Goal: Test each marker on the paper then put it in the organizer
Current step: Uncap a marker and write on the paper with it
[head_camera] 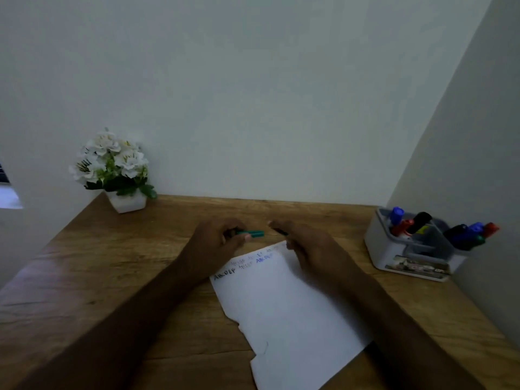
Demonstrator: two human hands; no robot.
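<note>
My left hand [216,242] grips a green marker [251,233] that points right, just beyond the far edge of the white paper [292,313]. My right hand [306,243] is curled a short way to the right of it, and something dark and thin shows at its fingertips; what it is stays unclear. The paper lies on the wooden desk [112,277] and carries lines of test letters in black and blue near its top edge. The grey organizer [394,249] stands at the desk's right, with several markers upright in it.
A white pot of white flowers [115,170] sits at the desk's back left corner. Walls close off the desk at the back and on the right, just behind the organizer.
</note>
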